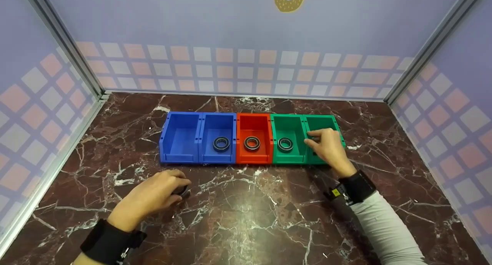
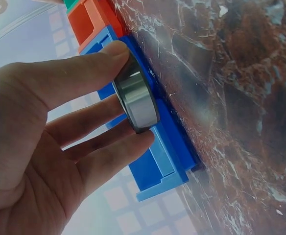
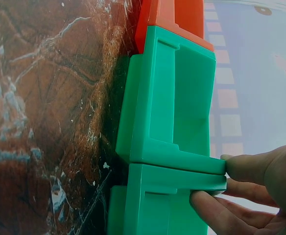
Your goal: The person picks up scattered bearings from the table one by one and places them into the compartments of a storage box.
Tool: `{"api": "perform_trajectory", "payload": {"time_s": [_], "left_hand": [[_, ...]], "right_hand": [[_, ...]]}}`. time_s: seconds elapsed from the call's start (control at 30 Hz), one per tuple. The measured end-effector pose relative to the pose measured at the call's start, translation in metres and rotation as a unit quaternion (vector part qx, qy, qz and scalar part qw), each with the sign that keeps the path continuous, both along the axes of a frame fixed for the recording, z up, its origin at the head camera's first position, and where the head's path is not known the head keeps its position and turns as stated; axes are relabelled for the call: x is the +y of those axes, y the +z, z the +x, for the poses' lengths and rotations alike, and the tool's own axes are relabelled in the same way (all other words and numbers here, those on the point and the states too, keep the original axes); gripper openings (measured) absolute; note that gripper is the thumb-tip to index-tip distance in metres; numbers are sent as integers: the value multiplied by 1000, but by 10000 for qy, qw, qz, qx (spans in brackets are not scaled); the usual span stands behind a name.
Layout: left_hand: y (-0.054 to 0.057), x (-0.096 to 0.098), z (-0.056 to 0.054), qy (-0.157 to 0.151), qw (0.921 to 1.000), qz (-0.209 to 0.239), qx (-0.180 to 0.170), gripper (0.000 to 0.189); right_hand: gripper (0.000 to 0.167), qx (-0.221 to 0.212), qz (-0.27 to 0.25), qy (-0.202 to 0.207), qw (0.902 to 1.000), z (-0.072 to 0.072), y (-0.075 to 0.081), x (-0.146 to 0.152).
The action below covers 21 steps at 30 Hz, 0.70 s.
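Note:
My left hand [image 1: 155,190] holds a ball bearing [image 2: 138,95] on edge between thumb and fingertips, just in front of the blue bins. The bearing has a shiny steel outer ring and is mostly covered in the head view. At the far right of the row, my right hand [image 1: 328,148] pinches the wall shared by two green bins [image 3: 182,169], thumb on one side and fingers on the other. Three more bearings lie flat: one bearing [image 1: 221,144] in the inner blue bin, another bearing [image 1: 252,143] in the red bin, and a third bearing [image 1: 285,144] in the inner green bin.
Side by side stand the outer blue bin [image 1: 180,158], inner blue bin [image 1: 217,159], red bin [image 1: 253,159] and green bins. My hand partly hides the rightmost green bin [image 1: 321,121]. Patterned panels [image 1: 246,71] enclose the dark marbled table [image 1: 246,211] at the back and sides.

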<state>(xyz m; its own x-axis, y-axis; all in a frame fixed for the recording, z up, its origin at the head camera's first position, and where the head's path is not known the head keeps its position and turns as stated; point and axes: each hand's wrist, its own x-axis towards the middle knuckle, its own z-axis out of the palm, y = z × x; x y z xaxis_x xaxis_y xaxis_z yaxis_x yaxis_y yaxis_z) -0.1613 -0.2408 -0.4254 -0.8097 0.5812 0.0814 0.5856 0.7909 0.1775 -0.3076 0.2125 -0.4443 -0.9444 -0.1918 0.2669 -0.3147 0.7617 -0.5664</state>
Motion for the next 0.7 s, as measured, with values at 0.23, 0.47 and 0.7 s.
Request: {"api": "perform_trajectory", "payload": {"time_s": [0.23,0.47,0.7], "left_hand": [[3,3,-5,-11,10000,23,-66,40],[5,3,-9,51,10000,-2,-68,40],[7,1,-11,9,9999,22,110,39]], "right_hand": [[34,-28,-36,-28,10000,0,0,0],[33,-19,-46,-32,10000,-1,0,0],[33,31,-29,-18,10000,-2,0,0]]}}
